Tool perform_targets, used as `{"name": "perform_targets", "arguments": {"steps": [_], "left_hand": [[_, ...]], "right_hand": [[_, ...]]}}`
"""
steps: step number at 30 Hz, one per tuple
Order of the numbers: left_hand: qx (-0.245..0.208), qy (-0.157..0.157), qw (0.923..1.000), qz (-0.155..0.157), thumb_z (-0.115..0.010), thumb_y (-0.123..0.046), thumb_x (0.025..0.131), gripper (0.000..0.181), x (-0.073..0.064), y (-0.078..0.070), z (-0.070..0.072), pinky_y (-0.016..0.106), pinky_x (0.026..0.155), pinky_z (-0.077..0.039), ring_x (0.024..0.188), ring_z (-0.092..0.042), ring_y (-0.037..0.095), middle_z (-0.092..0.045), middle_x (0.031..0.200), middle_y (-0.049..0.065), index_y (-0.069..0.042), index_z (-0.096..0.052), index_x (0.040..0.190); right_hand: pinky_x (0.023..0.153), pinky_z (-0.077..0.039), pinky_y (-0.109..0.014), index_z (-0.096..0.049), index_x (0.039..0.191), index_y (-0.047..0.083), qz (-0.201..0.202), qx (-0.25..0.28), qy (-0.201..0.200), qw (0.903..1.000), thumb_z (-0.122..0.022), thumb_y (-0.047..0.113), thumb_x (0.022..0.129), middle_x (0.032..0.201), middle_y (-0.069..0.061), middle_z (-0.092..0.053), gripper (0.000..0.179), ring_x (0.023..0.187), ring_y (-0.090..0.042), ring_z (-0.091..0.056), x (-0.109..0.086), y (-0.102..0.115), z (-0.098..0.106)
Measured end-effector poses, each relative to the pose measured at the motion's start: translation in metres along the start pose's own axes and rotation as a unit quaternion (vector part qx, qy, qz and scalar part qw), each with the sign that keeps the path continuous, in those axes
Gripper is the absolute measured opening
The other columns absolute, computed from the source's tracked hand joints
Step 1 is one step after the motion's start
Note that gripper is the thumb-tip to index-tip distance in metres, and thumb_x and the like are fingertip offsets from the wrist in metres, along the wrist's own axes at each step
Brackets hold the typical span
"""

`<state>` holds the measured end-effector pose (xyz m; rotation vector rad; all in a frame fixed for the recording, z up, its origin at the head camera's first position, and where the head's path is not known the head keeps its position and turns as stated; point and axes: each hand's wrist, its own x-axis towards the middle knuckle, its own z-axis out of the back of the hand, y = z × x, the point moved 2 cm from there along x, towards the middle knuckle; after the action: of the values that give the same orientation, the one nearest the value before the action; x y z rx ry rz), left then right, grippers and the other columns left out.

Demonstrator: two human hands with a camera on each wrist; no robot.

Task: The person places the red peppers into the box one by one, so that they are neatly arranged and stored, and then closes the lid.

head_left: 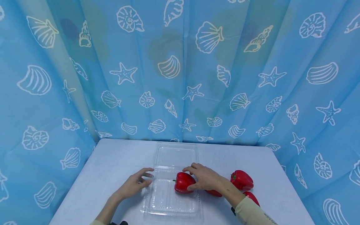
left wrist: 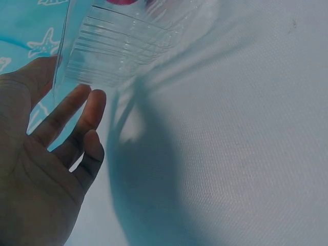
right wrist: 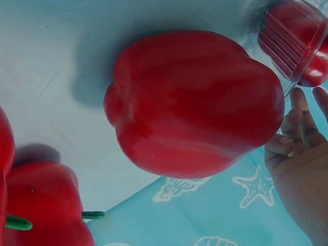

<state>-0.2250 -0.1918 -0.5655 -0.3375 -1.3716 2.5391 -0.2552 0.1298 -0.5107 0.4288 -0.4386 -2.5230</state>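
Observation:
A clear plastic clamshell container (head_left: 157,197) lies on the white table with its lid (head_left: 177,156) folded back. One red bell pepper (head_left: 182,182) sits over its right side, green stem pointing left. My right hand (head_left: 206,176) reaches over the right rim and holds this pepper, fingers at its far side and thumb at its near side. The right wrist view shows it through the ridged wall (right wrist: 284,43). Beside the container's left edge, my left hand (head_left: 133,184) has its fingers spread and holds nothing. In the left wrist view its fingertips (left wrist: 95,97) come close under the wall.
Under my right forearm, another red bell pepper (head_left: 213,193) lies partly hidden. Two more, a farther pepper (head_left: 242,180) and a nearer pepper (head_left: 252,197), are at the right. A blue shell-print curtain (head_left: 180,103) hangs behind the table.

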Motion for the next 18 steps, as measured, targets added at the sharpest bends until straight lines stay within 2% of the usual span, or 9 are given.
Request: {"name": "perform_targets", "arguments": {"steps": [18], "left_hand": [[-0.008,0.004,0.9999,-0.008,-0.065,-0.028,0.099,0.049,0.0003,0.0029,0.0004,0.043,0.079,-0.056,0.096,-0.069,0.021,-0.064,0.130,0.014,-0.019,-0.050,0.144]], "right_hand": [[0.083,-0.058,-0.042,-0.053,0.140,0.038,-0.002,0.001,0.002,1.0000,-0.093,0.042,0.066,0.125,0.005,-0.057,0.085,0.115,-0.015,-0.056,-0.0007,-0.0017,0.0005]]}}
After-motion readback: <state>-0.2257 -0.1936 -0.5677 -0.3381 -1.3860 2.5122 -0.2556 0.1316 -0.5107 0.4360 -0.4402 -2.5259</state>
